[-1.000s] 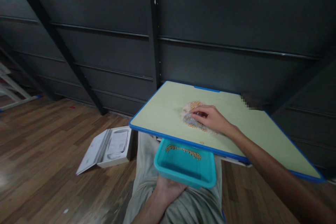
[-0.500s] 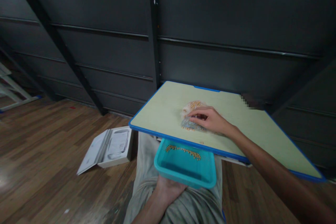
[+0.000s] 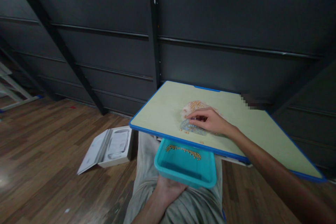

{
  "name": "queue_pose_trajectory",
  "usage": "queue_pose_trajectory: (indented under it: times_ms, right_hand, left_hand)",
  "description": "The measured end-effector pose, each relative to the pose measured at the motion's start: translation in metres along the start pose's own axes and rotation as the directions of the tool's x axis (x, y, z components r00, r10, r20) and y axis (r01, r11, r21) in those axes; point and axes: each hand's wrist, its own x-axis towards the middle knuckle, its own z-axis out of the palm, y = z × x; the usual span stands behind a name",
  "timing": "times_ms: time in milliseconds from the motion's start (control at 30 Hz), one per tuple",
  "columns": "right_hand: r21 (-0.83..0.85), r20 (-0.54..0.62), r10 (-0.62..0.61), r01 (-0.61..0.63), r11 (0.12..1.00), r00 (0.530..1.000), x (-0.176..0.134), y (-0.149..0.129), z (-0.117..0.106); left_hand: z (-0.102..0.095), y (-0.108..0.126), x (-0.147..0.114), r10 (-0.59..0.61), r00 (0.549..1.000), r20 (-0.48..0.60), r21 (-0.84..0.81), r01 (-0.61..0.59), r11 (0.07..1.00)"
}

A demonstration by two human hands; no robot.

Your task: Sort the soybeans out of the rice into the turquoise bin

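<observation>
My right hand (image 3: 210, 120) is over the table, thumb and fingers pinching a clear, half-round plastic protractor (image 3: 193, 127) that stands close to the tabletop. Behind it lies a heap of tan beans (image 3: 197, 105) mixed with fine white grains (image 3: 186, 110). A few loose beans (image 3: 186, 132) lie on the near side of the protractor. In my lap, my left hand (image 3: 169, 185) holds a teal plastic tray (image 3: 181, 175) from beneath, its fingers mostly hidden. The tray sits just below the table's front edge, with a line of beans (image 3: 183, 150) along its far side.
The pale green folding table (image 3: 157, 112) has a blue rim. An open white box (image 3: 115, 162) with a moulded insert lies on the wooden floor (image 3: 52, 168) to the left. Dark wall panels (image 3: 105, 52) rise behind the table. A blurred dark object (image 3: 254, 103) is at the table's back right.
The protractor has tilted and shifted slightly toward me, so its half-round face shows more plainly. A few beans near it have moved. My left hand and the tray stay put.
</observation>
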Motion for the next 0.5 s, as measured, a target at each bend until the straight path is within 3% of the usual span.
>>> queue_pose_trajectory:
  times_ms: [367,500]
  right_hand:
    - [0.092,0.018,0.037,-0.039,0.995,0.999,0.000,0.003,0.010]
    - [0.087,0.010,0.045,-0.045,0.995,0.999,0.001,0.001,0.014]
  left_hand:
    - [-0.012,-0.002,0.004,0.013,1.000,0.022,-0.019,-0.012,1.000]
    - [-0.003,0.000,0.002,0.022,0.998,0.065,-0.052,-0.018,0.998]
